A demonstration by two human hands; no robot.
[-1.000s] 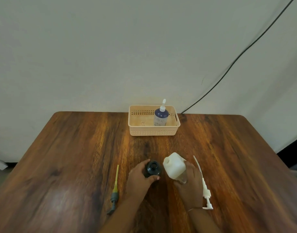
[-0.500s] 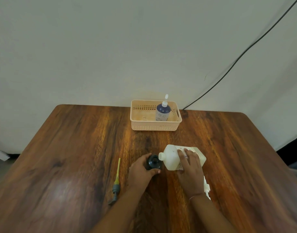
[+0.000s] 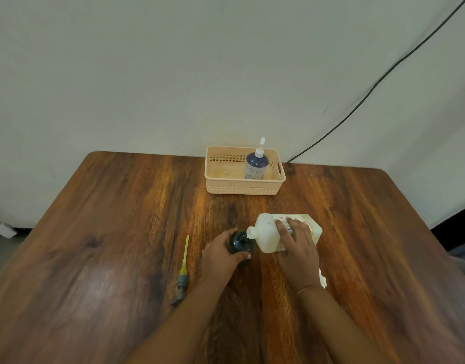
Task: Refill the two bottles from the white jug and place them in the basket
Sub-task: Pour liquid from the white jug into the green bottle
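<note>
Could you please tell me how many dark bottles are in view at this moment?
2: one capped bottle upright in the basket, one open bottle held by the left hand beneath the white jug.

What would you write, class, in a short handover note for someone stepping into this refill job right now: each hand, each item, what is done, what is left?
Left hand: gripping the open dark bottle upright on the table.
Right hand: holding the white jug tipped, spout at the bottle's mouth.
Basket: the blue bottle stands inside with its pump on.
Yellow-tubed pump lies left of the left hand; a white pump is mostly hidden behind the right wrist.
Done: one bottle is in the basket.
Left: finish the pour, probably refit the pump, put the bottle in the basket.
</note>
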